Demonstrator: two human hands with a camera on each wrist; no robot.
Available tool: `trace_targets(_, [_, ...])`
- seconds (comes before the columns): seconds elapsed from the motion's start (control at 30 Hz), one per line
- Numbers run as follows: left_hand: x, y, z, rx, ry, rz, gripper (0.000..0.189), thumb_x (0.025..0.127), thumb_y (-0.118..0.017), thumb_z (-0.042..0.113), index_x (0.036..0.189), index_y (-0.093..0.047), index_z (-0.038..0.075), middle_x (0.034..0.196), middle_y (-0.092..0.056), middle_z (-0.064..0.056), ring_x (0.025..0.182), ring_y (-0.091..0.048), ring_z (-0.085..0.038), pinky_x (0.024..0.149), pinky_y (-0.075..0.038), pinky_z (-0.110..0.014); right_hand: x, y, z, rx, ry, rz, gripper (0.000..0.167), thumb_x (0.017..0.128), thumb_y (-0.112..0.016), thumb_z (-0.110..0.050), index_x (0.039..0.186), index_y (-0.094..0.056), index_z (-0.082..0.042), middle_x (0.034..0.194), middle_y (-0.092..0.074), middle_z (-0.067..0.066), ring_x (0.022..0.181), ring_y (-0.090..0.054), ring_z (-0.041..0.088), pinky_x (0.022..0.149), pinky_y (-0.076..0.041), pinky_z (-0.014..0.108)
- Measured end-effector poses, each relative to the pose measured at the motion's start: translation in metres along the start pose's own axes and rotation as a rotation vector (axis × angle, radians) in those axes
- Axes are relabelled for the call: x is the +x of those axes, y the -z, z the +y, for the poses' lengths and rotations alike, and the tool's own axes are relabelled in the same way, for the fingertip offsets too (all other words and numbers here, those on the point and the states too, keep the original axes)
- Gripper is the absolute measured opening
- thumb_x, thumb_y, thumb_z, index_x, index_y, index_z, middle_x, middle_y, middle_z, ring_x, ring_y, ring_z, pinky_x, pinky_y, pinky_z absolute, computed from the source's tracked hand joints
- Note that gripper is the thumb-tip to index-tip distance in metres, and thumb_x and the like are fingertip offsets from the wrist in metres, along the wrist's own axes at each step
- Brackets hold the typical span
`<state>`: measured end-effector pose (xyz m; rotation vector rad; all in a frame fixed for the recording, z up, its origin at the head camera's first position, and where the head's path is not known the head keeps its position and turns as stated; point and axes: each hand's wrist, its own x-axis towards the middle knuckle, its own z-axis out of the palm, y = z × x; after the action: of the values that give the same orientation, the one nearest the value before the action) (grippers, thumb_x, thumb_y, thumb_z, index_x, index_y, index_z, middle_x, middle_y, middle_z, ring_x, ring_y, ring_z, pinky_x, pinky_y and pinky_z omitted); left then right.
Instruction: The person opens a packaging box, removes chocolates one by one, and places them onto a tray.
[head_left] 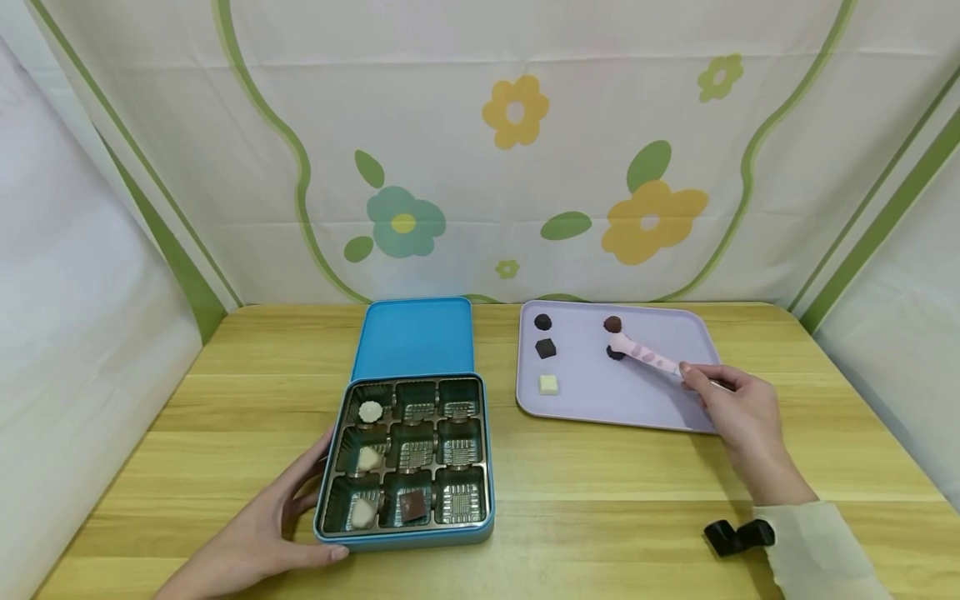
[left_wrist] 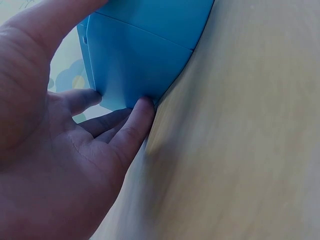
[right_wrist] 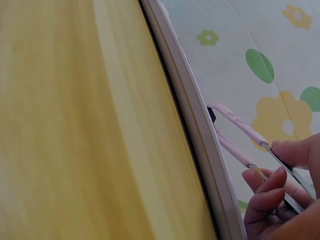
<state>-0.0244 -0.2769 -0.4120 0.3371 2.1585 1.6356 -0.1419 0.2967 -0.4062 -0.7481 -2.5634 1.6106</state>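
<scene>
My right hand (head_left: 738, 408) holds small tongs (head_left: 652, 357) with pink spotted arms, seen side-on in the right wrist view. Their tips are right at a dark chocolate (head_left: 615, 354) on the lilac tray (head_left: 630, 408), just below a round brown chocolate (head_left: 612, 323). At the near left corner of a blue tin (head_left: 420, 542), my left hand (head_left: 258, 525) grips the side, thumb along the front and fingertips against the left wall. The tin's compartmented insert holds a white scalloped chocolate (head_left: 371, 412), two pale chocolates (head_left: 368, 458) below it and a brown square chocolate (head_left: 412, 505).
Down the tray's left side lie a dark round chocolate (head_left: 543, 322), a dark square chocolate (head_left: 545, 348) and a white square chocolate (head_left: 548, 385). The blue lid (head_left: 412, 337) lies behind the tin. A black band (head_left: 738, 537) is by the right sleeve. A flowered curtain (head_left: 450, 125) backs the table.
</scene>
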Motion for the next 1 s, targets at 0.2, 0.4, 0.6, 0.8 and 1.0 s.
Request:
trace_targets(0.2, [-0.0008,-0.0001,-0.0007,0.003,-0.012,0.005,0.12,0.091,-0.085,0.008,0.174,-0.004,0.04,0.18,-0.005,-0.02,0.136,-0.049,0.013,0.102,-0.057,-0.024,0.0009,0.0027,0.0004,0.013,0.0,0.0,0.04,0.097,-0.076,-0.056,0.116,-0.077,-0.021,0.086,-0.069,-0.027,0.089,-0.054,0.007,0.071,-0.049,0.019])
trace_targets(0.4, [-0.0006,0.0001,-0.0012,0.008,-0.012,0.009,0.119,0.091,-0.085,0.008,0.174,-0.005,0.04,0.18,-0.005,-0.02,0.136,-0.049,0.013,0.102,-0.057,-0.024,0.0006,0.0036,0.0008,0.014,0.007,-0.004,0.038,0.097,-0.075,-0.055,0.116,-0.077,-0.022,0.086,-0.068,-0.029,0.089,-0.055,0.006,0.072,-0.05,0.019])
trace_targets(0.6, [0.0001,0.0002,-0.0016,0.03,-0.014,0.017,0.119,0.091,-0.086,0.01,0.174,-0.006,0.04,0.18,-0.007,-0.018,0.137,-0.047,0.014,0.103,-0.055,-0.02,0.0013,0.0041,0.0003,0.029,0.015,0.007,0.033,0.098,-0.077,-0.051,0.115,-0.078,-0.022,0.089,-0.066,-0.028,0.087,-0.056,0.002,0.071,-0.051,0.018])
trace_targets(0.8, [0.0004,-0.0003,-0.0023,0.077,-0.06,0.049,0.119,0.089,-0.089,0.012,0.174,-0.01,0.036,0.18,-0.013,-0.02,0.14,-0.045,0.015,0.107,-0.047,-0.013,0.0016,0.0039,0.0007,0.013,0.026,0.029,0.039,0.097,-0.079,-0.05,0.12,-0.078,-0.018,0.099,-0.061,-0.023,0.087,-0.056,0.001,0.071,-0.053,0.016])
trace_targets(1.0, [0.0005,-0.0006,-0.0021,0.072,-0.051,0.049,0.119,0.089,-0.089,0.012,0.174,-0.01,0.037,0.18,-0.012,-0.019,0.139,-0.045,0.014,0.107,-0.047,-0.013,0.0018,0.0049,0.0021,0.001,0.04,0.03,0.045,0.096,-0.078,-0.052,0.124,-0.076,-0.017,0.101,-0.061,-0.025,0.091,-0.057,-0.001,0.072,-0.052,0.013])
